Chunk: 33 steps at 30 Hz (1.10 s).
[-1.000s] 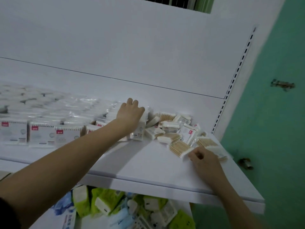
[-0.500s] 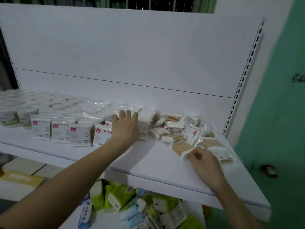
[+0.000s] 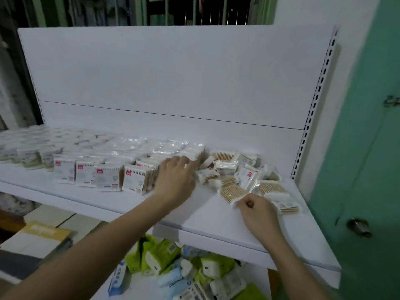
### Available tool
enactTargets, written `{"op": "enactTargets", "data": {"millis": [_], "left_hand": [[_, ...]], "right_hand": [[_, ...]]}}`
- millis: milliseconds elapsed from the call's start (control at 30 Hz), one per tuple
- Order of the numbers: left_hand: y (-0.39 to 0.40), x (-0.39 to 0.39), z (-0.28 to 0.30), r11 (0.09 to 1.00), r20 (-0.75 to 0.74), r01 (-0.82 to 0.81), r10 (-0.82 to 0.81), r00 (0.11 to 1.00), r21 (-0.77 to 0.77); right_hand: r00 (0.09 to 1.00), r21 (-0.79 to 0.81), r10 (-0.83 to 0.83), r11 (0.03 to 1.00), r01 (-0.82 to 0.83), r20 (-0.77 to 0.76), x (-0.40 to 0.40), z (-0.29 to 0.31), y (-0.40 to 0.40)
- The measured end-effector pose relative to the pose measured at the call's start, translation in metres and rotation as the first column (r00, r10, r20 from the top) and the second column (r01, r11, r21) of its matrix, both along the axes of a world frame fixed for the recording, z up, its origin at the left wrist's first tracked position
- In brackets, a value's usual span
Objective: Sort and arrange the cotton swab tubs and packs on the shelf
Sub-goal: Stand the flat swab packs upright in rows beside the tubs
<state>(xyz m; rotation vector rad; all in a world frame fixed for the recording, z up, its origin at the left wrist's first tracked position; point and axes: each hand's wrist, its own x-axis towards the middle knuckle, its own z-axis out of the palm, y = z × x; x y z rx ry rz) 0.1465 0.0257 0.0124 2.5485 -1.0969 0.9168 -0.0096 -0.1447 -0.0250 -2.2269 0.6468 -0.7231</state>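
We see a white shelf (image 3: 134,204) carrying the cotton swab goods. Along its left part stand upright packs (image 3: 108,177) with red labels, set in a neat row facing the front edge, with more clear-wrapped packs ranked behind them toward the back panel (image 3: 173,72). At the far left end round tubs (image 3: 30,156) with pale green bands stand in rows.

Toward the right end of the shelf lies a loose pile of packs (image 3: 238,169), tilted and overlapping, some showing wooden sticks through the wrapper.

The left hand (image 3: 176,180) reaches over the front edge to the right end of the upright row. Its fingers (image 3: 184,160) are stretched out fairly straight and lie against the last standing packs, just beside the pile; we cannot tell whether they hold anything.

The right hand (image 3: 258,210) rests on the shelf near the front right corner. Its fingers are curled, and they pinch the near corner of a flat pack of wooden swabs (image 3: 232,192) at the near side of the pile.

Below the shelf a lower level holds a jumble of green and blue tissue packs (image 3: 173,263). To the right stands a green door (image 3: 368,169) with a round knob (image 3: 358,226).
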Motion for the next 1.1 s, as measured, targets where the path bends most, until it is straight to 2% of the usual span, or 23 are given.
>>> {"op": "enactTargets", "data": {"millis": [100,200,300,467,533,633,700,767,867,967,1100], "left_hand": [[-0.031,-0.028,-0.014,0.961,-0.234,0.222,-0.256,0.938,-0.164],[-0.061,-0.021,-0.019,0.948,-0.393,0.251,-0.311,0.866,-0.197],[-0.077,-0.014,-0.019,0.967,-0.398,0.213,-0.251,0.882,-0.139],[-0.064,-0.014,0.001,0.905,-0.332,0.146,-0.291,0.898,-0.398],[-0.048,-0.018,0.014,0.851,-0.403,0.065,-0.312,0.860,-0.520],[-0.021,-0.028,0.028,0.647,-0.513,-0.087,-0.507,0.693,-0.758],[-0.005,-0.032,0.034,0.581,-0.551,-0.188,-0.548,0.629,-0.792],[0.009,-0.029,0.037,0.594,-0.585,-0.224,-0.529,0.615,-0.773],[0.026,-0.021,0.046,0.698,-0.622,-0.156,-0.485,0.614,-0.698],[0.039,-0.013,0.058,0.832,-0.576,-0.022,-0.364,0.732,-0.554],[0.050,0.000,0.069,0.929,-0.486,0.036,-0.225,0.845,-0.369]], "right_hand": [[1.000,-0.024,-0.001,1.000,0.001,-0.009,0.000,0.002,0.002],[0.996,-0.113,0.029,0.993,-0.038,-0.079,0.001,0.006,0.003],[0.994,-0.155,0.057,0.985,-0.071,-0.094,-0.002,0.007,0.003],[0.994,-0.149,0.061,0.986,-0.075,-0.093,-0.003,0.006,0.001],[0.993,-0.135,0.072,0.987,-0.084,-0.095,-0.003,0.006,0.001],[0.992,-0.155,0.074,0.984,-0.089,-0.101,-0.004,0.005,0.000],[0.992,-0.160,0.075,0.983,-0.091,-0.099,-0.003,0.003,-0.002],[0.993,-0.149,0.078,0.985,-0.091,-0.091,-0.003,0.003,-0.002],[0.995,-0.136,0.079,0.987,-0.087,-0.065,-0.005,0.003,-0.001],[0.994,-0.157,0.070,0.984,-0.083,-0.085,-0.007,0.004,0.001],[0.991,-0.206,0.092,0.972,-0.111,-0.099,-0.010,0.007,0.009]]}}
